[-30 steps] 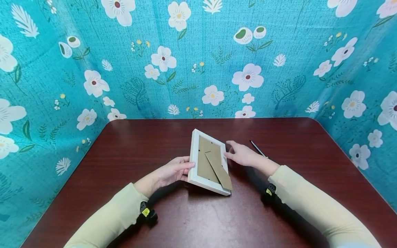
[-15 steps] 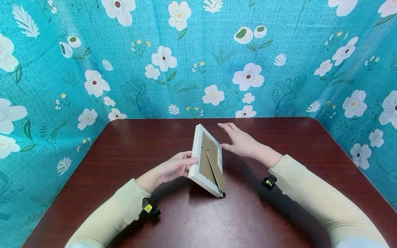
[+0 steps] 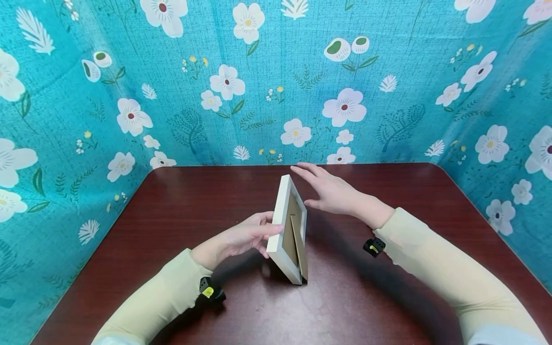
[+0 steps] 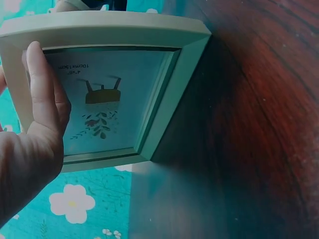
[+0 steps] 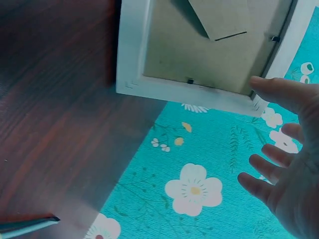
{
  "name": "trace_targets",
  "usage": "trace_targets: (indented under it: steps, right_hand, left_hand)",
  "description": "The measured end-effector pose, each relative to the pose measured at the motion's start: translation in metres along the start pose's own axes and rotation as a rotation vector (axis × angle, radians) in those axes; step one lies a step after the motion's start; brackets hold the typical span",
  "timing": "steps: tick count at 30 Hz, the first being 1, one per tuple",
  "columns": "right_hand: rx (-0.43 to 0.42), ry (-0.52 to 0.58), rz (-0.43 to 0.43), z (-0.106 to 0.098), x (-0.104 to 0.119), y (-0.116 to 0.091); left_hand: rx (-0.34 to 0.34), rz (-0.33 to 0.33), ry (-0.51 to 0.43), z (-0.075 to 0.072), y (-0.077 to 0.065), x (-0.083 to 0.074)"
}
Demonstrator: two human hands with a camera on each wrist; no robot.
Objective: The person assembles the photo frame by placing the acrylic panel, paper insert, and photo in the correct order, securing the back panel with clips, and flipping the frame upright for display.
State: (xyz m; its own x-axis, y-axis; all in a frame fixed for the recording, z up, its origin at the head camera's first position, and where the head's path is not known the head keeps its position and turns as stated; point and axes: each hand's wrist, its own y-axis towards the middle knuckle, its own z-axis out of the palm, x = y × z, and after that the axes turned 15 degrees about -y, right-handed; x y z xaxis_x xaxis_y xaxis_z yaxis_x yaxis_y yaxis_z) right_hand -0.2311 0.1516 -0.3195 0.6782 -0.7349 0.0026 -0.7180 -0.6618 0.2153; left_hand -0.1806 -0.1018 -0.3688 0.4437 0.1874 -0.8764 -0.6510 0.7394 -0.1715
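Note:
A white picture frame [image 3: 282,215] leans upright on the table, nearly edge-on in the head view. My left hand [image 3: 247,235] grips its near side, thumb on the side edge and fingers over the front. Behind it, the brown easel leg [image 3: 299,247] of the cardboard back slants out. The left wrist view shows the printed insert [image 4: 102,107] under the front pane, with a plant drawing. My right hand [image 3: 334,191] hovers by the far upper edge with fingers spread. In the right wrist view its thumb [image 5: 281,92] overlaps a corner of the frame's back.
A dark reddish-brown wooden table [image 3: 194,196] lies under both arms. Flowered turquoise cloth [image 3: 267,96] hangs around its back and sides. At the lower left of the right wrist view lies a thin pen-like stick [image 5: 30,226] with a dark tip.
The frame has turned from showing its back to nearly edge-on, the left hand shifting right with it. My right hand has left the right edge, rising and moving left with fingers straightening.

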Motion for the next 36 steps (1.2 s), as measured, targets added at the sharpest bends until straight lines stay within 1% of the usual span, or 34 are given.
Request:
trace_targets:
  steps: [9, 12, 14, 20, 24, 30, 36]
  right_hand:
    - [-0.057, -0.027, -0.133, -0.004, 0.005, 0.007]
    - [-0.054, -0.035, -0.175, -0.004, 0.007, 0.008]
    - [-0.037, -0.030, -0.195, -0.005, 0.009, 0.008]
    - [0.018, -0.001, -0.198, -0.005, 0.015, 0.008]
    - [0.034, -0.003, -0.201, -0.005, 0.017, 0.007]
    - [0.015, -0.043, -0.229, -0.007, 0.018, 0.006]
    - [-0.004, -0.080, -0.236, -0.010, 0.019, 0.005]
  left_hand:
    - [0.001, -0.047, 0.080, 0.012, 0.002, -0.004]
    - [0.003, -0.058, 0.099, 0.016, 0.003, -0.005]
    - [0.007, -0.066, 0.105, 0.019, 0.004, -0.005]
    - [0.005, -0.070, 0.105, 0.023, 0.003, -0.004]
    - [0.000, -0.069, 0.101, 0.024, 0.003, -0.005]
    - [-0.009, -0.078, 0.105, 0.025, 0.003, -0.005]
    - [0.014, -0.083, 0.108, 0.024, 0.003, -0.004]
